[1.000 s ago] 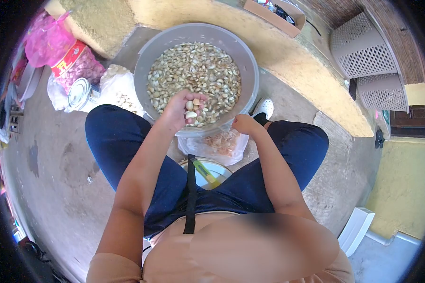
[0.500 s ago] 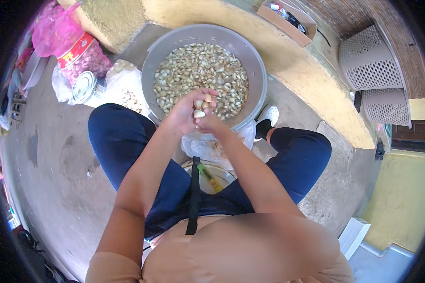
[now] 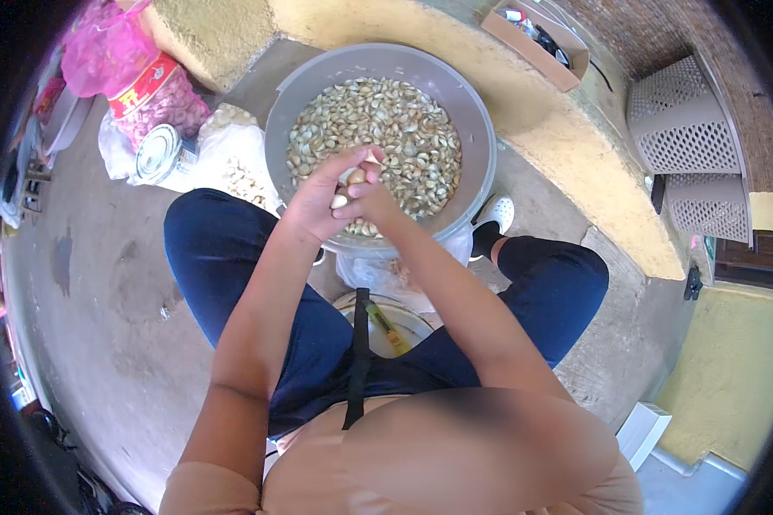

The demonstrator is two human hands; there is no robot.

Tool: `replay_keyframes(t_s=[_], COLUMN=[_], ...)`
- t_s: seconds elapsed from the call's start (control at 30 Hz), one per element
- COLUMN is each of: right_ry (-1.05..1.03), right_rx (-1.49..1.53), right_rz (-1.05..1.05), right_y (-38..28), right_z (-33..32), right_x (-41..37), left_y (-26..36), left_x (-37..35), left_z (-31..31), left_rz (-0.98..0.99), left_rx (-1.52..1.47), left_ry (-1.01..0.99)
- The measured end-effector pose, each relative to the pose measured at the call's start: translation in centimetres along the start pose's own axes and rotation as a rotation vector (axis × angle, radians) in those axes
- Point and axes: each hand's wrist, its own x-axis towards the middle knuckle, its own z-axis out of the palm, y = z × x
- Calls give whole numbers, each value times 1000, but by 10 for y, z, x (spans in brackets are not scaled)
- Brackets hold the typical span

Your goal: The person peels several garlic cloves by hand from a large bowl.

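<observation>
A large grey tub (image 3: 481,142) holds a mass of pale garlic cloves (image 3: 404,129) in what looks like water. Over its near rim, my left hand (image 3: 319,196) is cupped around several cloves (image 3: 352,177), fingers curled. My right hand (image 3: 371,204) presses against the left one with bent fingers, touching the same cloves. One white clove (image 3: 339,201) shows low between the two hands. The right fingertips are partly hidden among the cloves.
At the left stand a pink net bag (image 3: 167,103), a metal can (image 3: 159,154) and a white sack (image 3: 232,154) with cloves on it. A plastic bag (image 3: 386,276) lies below the tub. A cardboard box (image 3: 537,47) rests on the ledge.
Both hands have moved slightly left and remain together around the cloves. The surroundings have shifted a little to the right in view.
</observation>
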Motion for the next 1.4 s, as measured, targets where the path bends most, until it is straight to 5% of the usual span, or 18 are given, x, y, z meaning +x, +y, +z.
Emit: replay_keyframes(t_s=[0.03, 0.1, 0.2, 0.33, 0.57, 0.9, 1.4], right_ry=[36, 131, 162, 82, 170, 283, 240], right_rx=[-275, -262, -87, -226, -455, -205, -823], right_rz=[162, 183, 62, -212, -300, -229, -291], right_y=[-2, -13, -50, -87, -84, -84, -92], right_z=[-14, -34, -52, -62, -64, -66, -67], right_x=[-1, -16, -53, -96, -119, -120, -122], left_y=[-2, -5, -11, -27, -57, -48, -65], left_x=[2, 4, 8, 12, 15, 6, 14], left_z=[-1, -1, -1, 10, 21, 29, 12], left_rz=[-5, 12, -36, -111, -1, -60, 259], left_rx=[11, 88, 227, 408, 906, 762, 1415], left_ry=[26, 84, 159, 236, 131, 121, -56])
